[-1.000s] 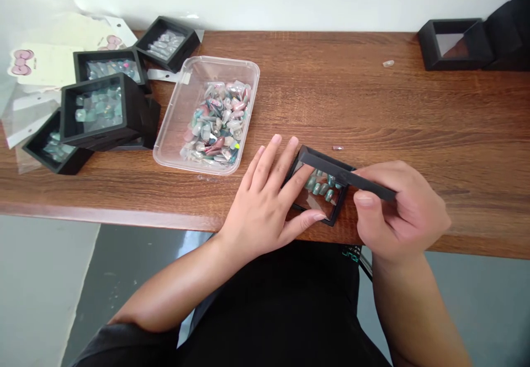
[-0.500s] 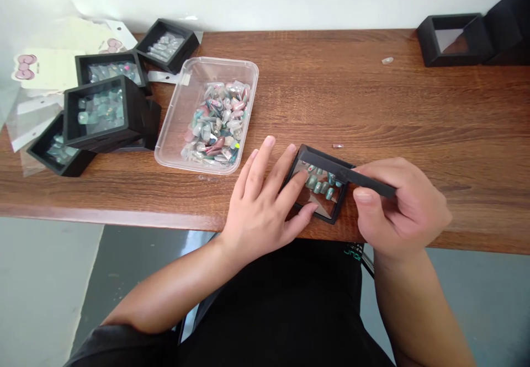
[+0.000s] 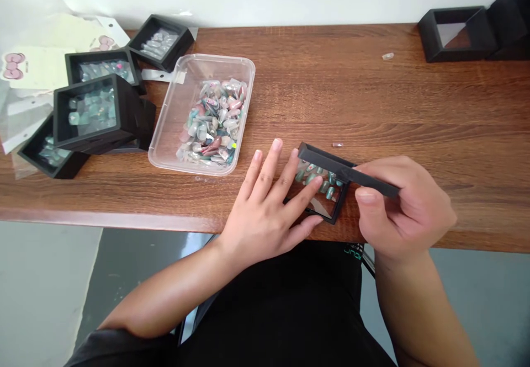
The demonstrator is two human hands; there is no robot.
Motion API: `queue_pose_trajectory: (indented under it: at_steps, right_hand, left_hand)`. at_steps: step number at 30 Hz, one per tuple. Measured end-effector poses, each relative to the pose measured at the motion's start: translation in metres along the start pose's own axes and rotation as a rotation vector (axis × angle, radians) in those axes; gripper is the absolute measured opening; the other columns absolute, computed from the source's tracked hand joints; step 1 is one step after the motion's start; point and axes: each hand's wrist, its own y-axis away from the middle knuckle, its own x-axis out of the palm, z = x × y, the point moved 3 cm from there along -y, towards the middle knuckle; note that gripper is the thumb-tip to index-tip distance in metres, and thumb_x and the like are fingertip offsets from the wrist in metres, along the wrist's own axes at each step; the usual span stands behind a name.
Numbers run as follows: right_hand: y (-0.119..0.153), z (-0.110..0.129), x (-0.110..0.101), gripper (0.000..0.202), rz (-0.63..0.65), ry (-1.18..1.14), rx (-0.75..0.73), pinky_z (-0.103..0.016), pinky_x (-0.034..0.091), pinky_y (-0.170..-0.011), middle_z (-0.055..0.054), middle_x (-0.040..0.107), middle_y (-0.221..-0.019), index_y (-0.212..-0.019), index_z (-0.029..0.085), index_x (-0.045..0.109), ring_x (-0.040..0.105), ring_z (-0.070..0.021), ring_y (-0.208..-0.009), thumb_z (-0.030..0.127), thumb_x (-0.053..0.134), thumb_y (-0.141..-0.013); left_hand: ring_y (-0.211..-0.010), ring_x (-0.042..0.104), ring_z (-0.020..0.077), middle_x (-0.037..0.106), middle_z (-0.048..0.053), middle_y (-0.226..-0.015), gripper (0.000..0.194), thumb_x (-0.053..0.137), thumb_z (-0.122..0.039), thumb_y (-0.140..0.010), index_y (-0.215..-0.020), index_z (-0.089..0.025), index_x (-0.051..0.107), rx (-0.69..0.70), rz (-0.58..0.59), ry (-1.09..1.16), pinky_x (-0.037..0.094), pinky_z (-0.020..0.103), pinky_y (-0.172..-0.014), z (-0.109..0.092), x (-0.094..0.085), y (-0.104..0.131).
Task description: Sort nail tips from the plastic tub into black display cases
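From the head view, your left hand is spread wide, index fingertip at the green nail tips in the open lower frame, near the table's near edge. Your right hand pinches the raised black upper frame at its right end. You seem to be settling the tips; the next move calls for light fingertip pressure and a steady upper frame, fingers clear before any lowering.
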Motion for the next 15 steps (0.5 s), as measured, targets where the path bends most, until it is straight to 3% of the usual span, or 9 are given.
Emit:
queue_pose_trajectory:
  at_steps: [7,10,15]
  right_hand:
    - [-0.0008,0.0001,-0.0007,0.014,0.022,-0.021,-0.005,-0.035,0.056,-0.067,-0.003,0.077,-0.091,-0.105,0.02,0.073,0.07,-0.0187,-0.08,0.025,0.077,-0.093]
    - [-0.0008,0.0007,-0.0013,0.013,0.025,-0.022,-0.002,-0.035,0.057,-0.068,-0.003,0.077,-0.092,-0.105,0.022,0.072,0.071,-0.0189,-0.08,0.026,0.077,-0.093]
    - [-0.001,0.0012,-0.0017,0.012,0.033,-0.04,0.004,-0.033,0.057,-0.07,-0.002,0.077,-0.092,-0.105,0.022,0.072,0.07,-0.0169,-0.081,0.027,0.075,-0.095]
  left_hand:
    - [-0.164,0.032,0.0434,0.064,0.017,-0.154,0.065,0.071,-0.057,-0.096,-0.146,-0.017,0.064,-0.005,-0.034,-0.042,0.044,0.057,-0.129,-0.0005,-0.0029,-0.0008]
    - [-0.16,0.043,0.0389,0.069,0.015,-0.148,0.067,0.073,-0.058,-0.094,-0.146,-0.017,0.063,0.021,-0.096,-0.022,0.05,0.047,-0.124,-0.0001,-0.0045,-0.0011]
    - [-0.157,0.047,0.0365,0.066,0.009,-0.152,0.067,0.069,-0.064,-0.094,-0.148,-0.025,0.065,0.076,-0.061,-0.049,0.041,0.047,-0.129,-0.0036,-0.0029,-0.0024]
